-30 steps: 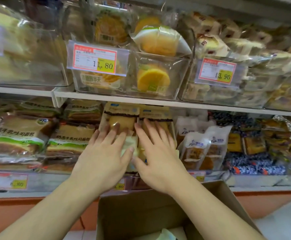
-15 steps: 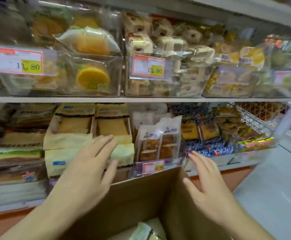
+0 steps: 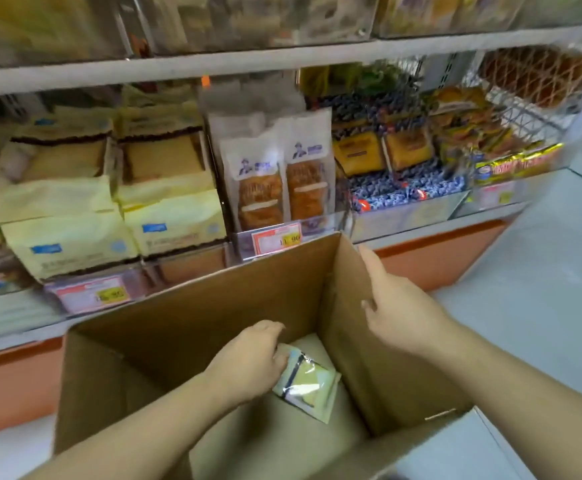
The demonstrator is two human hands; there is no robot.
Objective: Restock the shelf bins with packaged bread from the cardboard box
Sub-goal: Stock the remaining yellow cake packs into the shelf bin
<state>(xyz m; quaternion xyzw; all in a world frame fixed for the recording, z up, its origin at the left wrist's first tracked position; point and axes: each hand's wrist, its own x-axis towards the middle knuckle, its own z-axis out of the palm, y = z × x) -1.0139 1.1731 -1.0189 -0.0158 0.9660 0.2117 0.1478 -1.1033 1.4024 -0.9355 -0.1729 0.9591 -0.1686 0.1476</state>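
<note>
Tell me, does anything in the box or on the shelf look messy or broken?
Nothing looks broken or spilled. The one bread packet left in the cardboard box lies crooked on the bottom, where the left hand reaches it. The yellow packs on the shelf sit stacked neatly.

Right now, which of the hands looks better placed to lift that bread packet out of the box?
The left. The left hand is already down inside the cardboard box, fingers at the edge of the bread packet. The right hand is up at the box's right wall, farther from the packet.
</note>
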